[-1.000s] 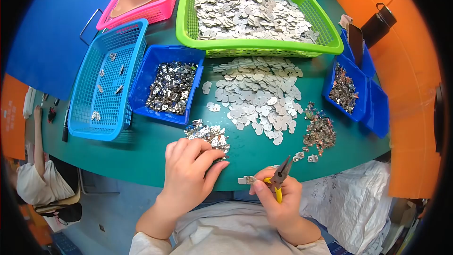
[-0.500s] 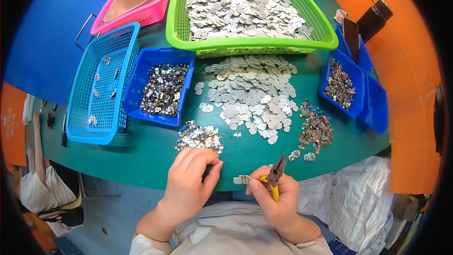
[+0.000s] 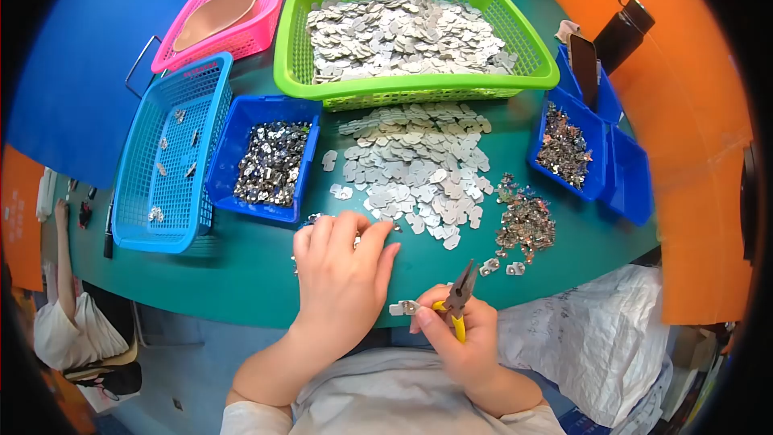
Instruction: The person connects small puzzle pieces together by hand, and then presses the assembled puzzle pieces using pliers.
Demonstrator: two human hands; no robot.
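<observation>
My right hand (image 3: 463,330) is closed around needle-nose pliers (image 3: 460,294) with yellow handles, the jaws pointing up and away. Between its thumb and fingers it also pinches a flat metal plate (image 3: 400,308), which has a small fitting on it. My left hand (image 3: 342,274) reaches over the pile of small shiny metal pieces (image 3: 357,240), covering most of it. Its fingers are bent, with thumb and index finger apart. The index fingertip is by a small loose metal piece (image 3: 396,227) on the table.
Flat plates (image 3: 427,169) are heaped in front of a green basket (image 3: 419,80) full of them. Blue bins (image 3: 283,213) (image 3: 600,181) hold small parts. A pile of coppery parts (image 3: 525,225) lies right. Blue (image 3: 129,217) and pink (image 3: 262,32) baskets stand left. Another person's arm (image 3: 64,258) shows far left.
My left hand has moved forward onto the shiny pile, and its thumb and index finger have parted. The right hand still holds the pliers and plate. The view has shifted slightly.
</observation>
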